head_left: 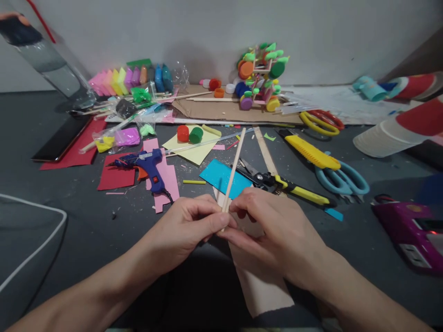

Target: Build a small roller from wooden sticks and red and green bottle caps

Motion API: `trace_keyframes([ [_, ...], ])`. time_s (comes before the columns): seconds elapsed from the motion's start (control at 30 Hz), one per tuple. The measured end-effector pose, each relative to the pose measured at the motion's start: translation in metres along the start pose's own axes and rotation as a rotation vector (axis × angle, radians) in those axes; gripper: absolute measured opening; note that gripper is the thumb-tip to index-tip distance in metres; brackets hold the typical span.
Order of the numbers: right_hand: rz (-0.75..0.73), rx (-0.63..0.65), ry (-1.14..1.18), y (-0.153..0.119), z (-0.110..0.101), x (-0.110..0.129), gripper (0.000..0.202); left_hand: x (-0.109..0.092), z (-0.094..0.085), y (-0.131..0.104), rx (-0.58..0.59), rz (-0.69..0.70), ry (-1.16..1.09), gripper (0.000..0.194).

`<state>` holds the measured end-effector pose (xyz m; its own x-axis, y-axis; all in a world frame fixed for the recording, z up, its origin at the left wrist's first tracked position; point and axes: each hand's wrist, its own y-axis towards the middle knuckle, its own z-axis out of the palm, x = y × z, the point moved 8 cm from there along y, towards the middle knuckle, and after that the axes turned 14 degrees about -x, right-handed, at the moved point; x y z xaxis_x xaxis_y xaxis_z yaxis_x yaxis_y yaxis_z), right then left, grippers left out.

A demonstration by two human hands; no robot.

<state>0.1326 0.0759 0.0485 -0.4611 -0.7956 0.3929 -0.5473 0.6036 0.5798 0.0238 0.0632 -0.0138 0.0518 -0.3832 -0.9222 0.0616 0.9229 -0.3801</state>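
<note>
Pinched near its lower end, a thin wooden stick (234,170) slants up and away over a blue piece of paper (214,173). My left hand (188,221) grips it between thumb and fingers. My right hand (273,226) closes around the same lower end, its thumb and fingertips meeting beside the left thumb; part of the grip is hidden. Under the hands lies a pale strip of card (259,281). Black pliers (261,179) rest just beyond my right hand, and a blue glue gun (150,168) lies on pink paper left of the stick.
Right of centre lie a yellow utility knife (311,152), light-blue scissors (342,177) and a black-yellow cutter (304,191). A paper cup (380,138) and a purple device (408,230) stand farther right. Red and green caps (189,134), colourful wheeled models (261,76) and a bottle (51,60) are behind.
</note>
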Motion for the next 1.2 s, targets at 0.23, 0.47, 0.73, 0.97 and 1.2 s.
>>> trace_keyframes([
  [0.23, 0.241, -0.044, -0.182, 0.002, -0.043, -0.043, 0.029, -0.007, -0.002, -0.004, -0.014, 0.064, 0.07, 0.02],
  [0.47, 0.226, 0.337, -0.574, -0.048, -0.046, -0.101, 0.053, -0.019, -0.007, -0.007, -0.06, 0.148, 0.114, 0.021],
  [0.73, 0.172, 0.361, -0.646, -0.054, -0.033, -0.088, 0.063, -0.021, -0.005, -0.012, -0.048, 0.07, 0.005, 0.022],
  [0.97, 0.203, 0.322, -0.697, -0.05, -0.03, -0.091, 0.059, -0.016, -0.001, -0.014, 0.014, -0.061, -0.148, 0.02],
  [1.2, 0.253, 0.334, -0.603, -0.047, -0.034, -0.1, 0.043, -0.013, 0.001, -0.016, 0.081, -0.165, -0.286, 0.022],
])
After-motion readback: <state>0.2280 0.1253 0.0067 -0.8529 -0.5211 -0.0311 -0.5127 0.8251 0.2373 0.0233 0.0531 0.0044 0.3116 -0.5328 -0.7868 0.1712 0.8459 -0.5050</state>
